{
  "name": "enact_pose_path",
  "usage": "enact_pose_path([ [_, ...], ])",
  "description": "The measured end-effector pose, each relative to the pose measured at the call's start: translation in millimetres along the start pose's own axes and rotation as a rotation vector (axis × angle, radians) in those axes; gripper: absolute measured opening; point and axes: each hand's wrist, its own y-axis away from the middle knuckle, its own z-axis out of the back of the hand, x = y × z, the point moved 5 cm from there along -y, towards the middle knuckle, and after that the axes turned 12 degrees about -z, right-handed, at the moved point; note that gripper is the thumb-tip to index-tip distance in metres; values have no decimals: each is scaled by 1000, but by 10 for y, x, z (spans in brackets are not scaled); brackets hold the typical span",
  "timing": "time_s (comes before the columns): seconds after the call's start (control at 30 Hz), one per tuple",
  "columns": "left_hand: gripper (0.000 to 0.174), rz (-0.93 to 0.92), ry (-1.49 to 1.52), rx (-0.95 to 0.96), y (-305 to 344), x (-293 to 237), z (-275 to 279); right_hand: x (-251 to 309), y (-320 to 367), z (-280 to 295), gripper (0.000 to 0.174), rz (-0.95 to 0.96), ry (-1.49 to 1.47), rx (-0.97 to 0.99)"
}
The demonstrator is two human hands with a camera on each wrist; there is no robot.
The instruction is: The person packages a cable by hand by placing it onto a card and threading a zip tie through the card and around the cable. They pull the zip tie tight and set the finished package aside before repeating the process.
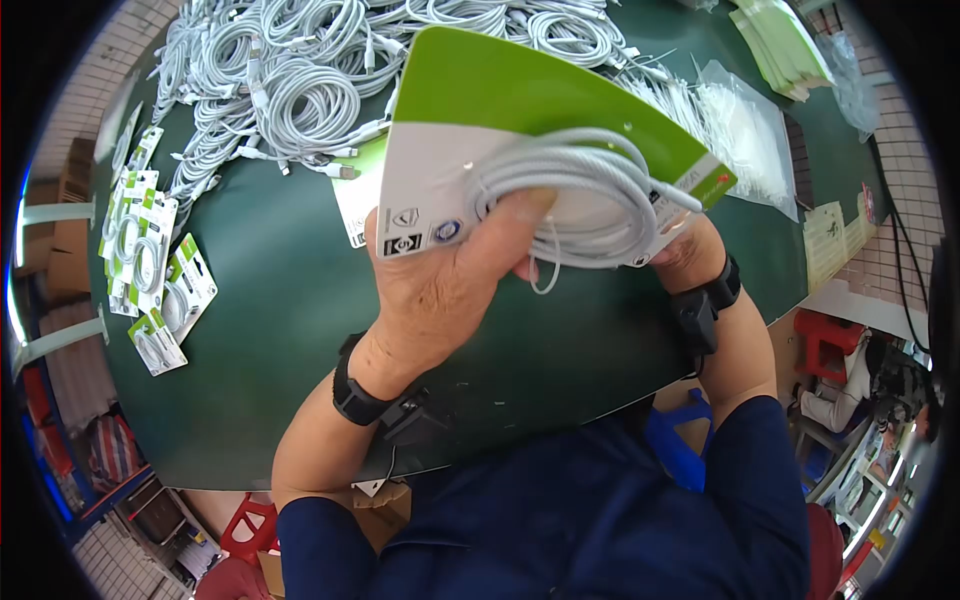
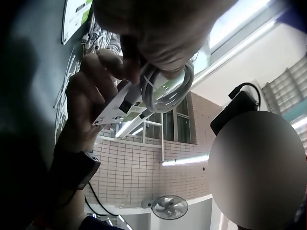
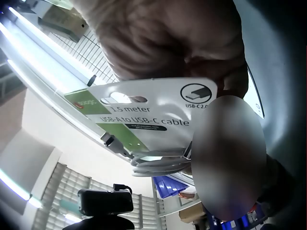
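A green-and-white packaging card (image 1: 440, 100) is held up over the table, with a coiled grey-white USB cable (image 1: 600, 200) against its face. My left hand (image 1: 430, 300) grips card and coil together, its thumb pressed over the loops. A thin white tie (image 1: 545, 275) hangs in a loop below the coil. Behind the card's right edge is my right hand (image 1: 690, 255), largely hidden in the head view. In the left wrist view that right hand (image 2: 91, 86) shows curled fingers at the card. The right wrist view shows the printed card (image 3: 144, 112) under the right hand (image 3: 168, 38).
A big heap of coiled cables (image 1: 310, 100) covers the back of the green table (image 1: 250, 400). Carded cables (image 1: 145, 250) lie at the left. White ties (image 1: 740, 140) in a plastic bag and a stack of green cards (image 1: 780, 45) lie back right. Another card (image 1: 360, 190) lies behind my left hand.
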Motion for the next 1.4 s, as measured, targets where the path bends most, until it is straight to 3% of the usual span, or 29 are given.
enact_pose_path([
  [0.03, 18, 110, 201, -93, 20, 35, -28, -8, 65, 88, 49, -5, 88, -48],
  [0.27, 27, 133, 129, 59, 121, 136, -9, -71, 284, 520, 43, -135, 576, -289],
  [0.53, 27, 137, 135, 83, 136, 213, -10, 6, 185, 330, 32, -79, 842, -205],
  [0.77, 27, 150, 147, 79, 146, 246, -12, -71, 291, 461, 29, -35, 793, -233],
  [0.8, 28, 150, 157, 71, 144, 251, -12, 49, 154, 174, 30, -5, 463, -126],
  [0.87, 28, 174, 193, 51, 141, 258, -15, 177, 35, -104, 36, 97, 245, 1],
  [0.93, 29, 182, 224, 35, 143, 249, -27, 260, -51, -174, 52, 239, 478, 41],
  [1.03, 29, 182, 244, 23, 147, 221, -61, 396, -195, -314, 64, 291, 833, 92],
  [1.13, 30, 195, 219, -6, 114, 203, -80, 324, -160, -236, 69, 327, 860, 33],
  [1.27, 30, 305, 243, 15, 95, 194, -116, 238, -171, -169, 72, 550, 878, 41],
  [1.33, 30, 384, 268, 23, 101, 173, -133, 269, -203, -209, 61, 567, 956, -16],
  [1.4, 27, 334, 222, 148, 190, 42, -144, 283, -253, -300, 39, 467, 1063, -166],
])
